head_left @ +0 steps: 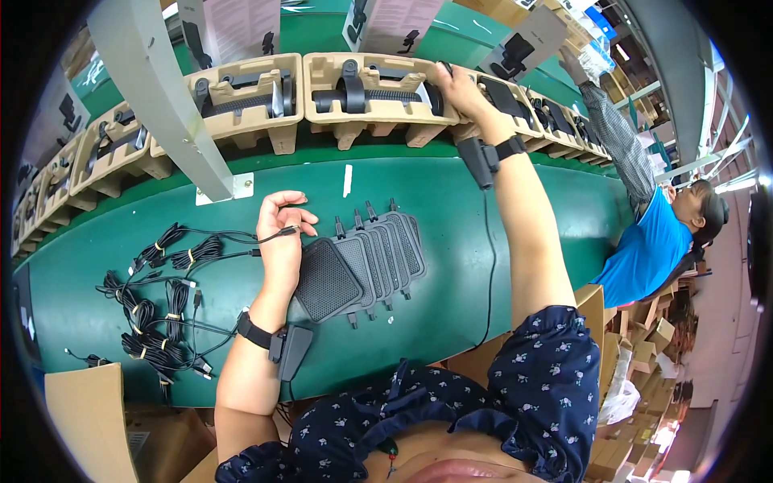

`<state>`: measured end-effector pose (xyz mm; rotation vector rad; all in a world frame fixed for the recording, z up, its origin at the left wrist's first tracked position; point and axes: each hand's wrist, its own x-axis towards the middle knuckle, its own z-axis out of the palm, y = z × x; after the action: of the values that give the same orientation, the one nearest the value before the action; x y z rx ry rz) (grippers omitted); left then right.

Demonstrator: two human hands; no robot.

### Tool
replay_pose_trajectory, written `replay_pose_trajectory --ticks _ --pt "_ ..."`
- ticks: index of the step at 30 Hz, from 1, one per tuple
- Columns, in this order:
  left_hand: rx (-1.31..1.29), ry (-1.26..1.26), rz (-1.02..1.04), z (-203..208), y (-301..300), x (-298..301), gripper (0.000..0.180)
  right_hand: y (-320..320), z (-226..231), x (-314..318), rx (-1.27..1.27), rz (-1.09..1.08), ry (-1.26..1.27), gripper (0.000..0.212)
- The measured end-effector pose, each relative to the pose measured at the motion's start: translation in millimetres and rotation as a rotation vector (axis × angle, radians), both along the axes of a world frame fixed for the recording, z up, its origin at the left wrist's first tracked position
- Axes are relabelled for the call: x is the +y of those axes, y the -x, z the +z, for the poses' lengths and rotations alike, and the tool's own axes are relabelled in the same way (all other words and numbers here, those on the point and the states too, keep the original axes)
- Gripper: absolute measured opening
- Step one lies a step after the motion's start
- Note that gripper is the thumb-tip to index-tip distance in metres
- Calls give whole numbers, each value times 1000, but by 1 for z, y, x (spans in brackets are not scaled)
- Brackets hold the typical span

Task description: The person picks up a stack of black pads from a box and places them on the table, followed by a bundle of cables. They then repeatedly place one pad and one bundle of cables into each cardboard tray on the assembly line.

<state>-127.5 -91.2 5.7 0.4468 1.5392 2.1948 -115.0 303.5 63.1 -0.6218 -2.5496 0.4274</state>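
Observation:
My left hand (282, 237) is palm-up over the bench, its fingers loosely curled around the plug end of a black cable (233, 234). Beside it lies a fanned row of flat dark grey mesh-textured pads (330, 282) with small tabs on their edges. Several bundled black cables (145, 322) are heaped to its left. My right hand (460, 90) reaches far forward to the right end of a brown moulded-pulp tray (378, 117). Its fingers are closed by the tray's edge around something dark, mostly hidden. That tray holds a black cylindrical part (351, 92) with a ring.
Similar filled trays (241, 125) line the far side left and right, with printed boxes (394, 28) behind. A grey metal post (153, 88) rises at left. A person in a blue shirt (652, 245) works at right. Cardboard boxes (84, 419) stand near the front edge.

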Motion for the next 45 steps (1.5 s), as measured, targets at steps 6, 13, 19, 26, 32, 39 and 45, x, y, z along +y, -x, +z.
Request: replay_pose_trajectory --ticks 6,13,19,26,32,39,45 --pt "14 48 11 -5 6 -15 17 -17 22 -57 -229 -225 -541 39" --pt "-8 49 13 -2 3 -8 15 -18 21 -22 -103 -308 -219 25" --pt "4 59 33 -2 2 -11 14 -9 38 -6 -389 -210 -309 13" --pt "25 76 2 0 1 -9 15 3 38 4 -573 -95 -517 17" --pt "41 123 2 -1 4 -12 16 -20 32 -1 -390 -99 -380 21" --pt "72 89 -2 4 2 -9 14 -72 35 27 39 -170 -631 19" --pt "95 78 -14 5 1 -13 14 -123 30 117 139 -459 -563 31"
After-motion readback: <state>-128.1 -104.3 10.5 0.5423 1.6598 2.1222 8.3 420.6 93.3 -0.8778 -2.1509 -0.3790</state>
